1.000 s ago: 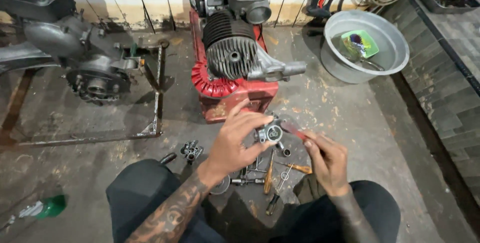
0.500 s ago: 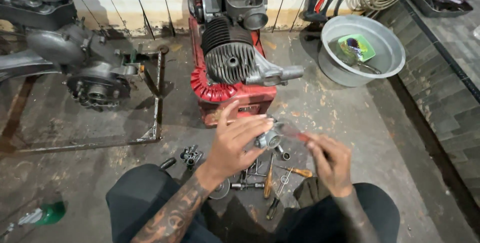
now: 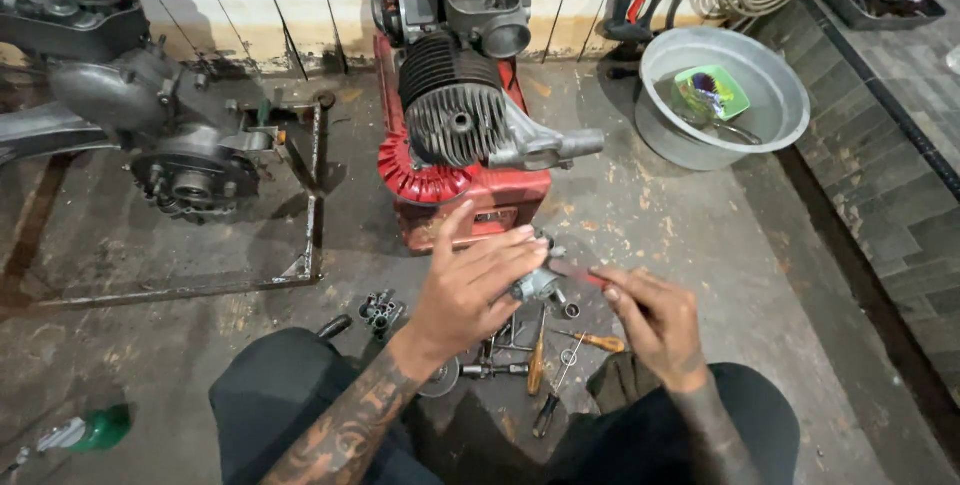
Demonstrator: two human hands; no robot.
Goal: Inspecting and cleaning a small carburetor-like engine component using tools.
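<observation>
at centre frame the left hand (image 3: 478, 285) cradles a small grey metal part (image 3: 537, 284), fingers spread and curled loosely round it, likely to steady it. the right hand (image 3: 650, 317) pinches a thin red-handled tool (image 3: 580, 275) whose tip meets the part. below them, screwdrivers (image 3: 590, 341) and sockets (image 3: 378, 309) lie on the concrete floor (image 3: 700, 225). above stands a finned engine (image 3: 455, 115) on a red stand (image 3: 470, 200). upper right, a grey basin (image 3: 770, 115) holds a green square packet (image 3: 711, 93); lower left lies a green bottle (image 3: 95, 429).

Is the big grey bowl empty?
No, the bowl holds a small green dish and some metal bits, over by the wall to the right of the engine.
</observation>
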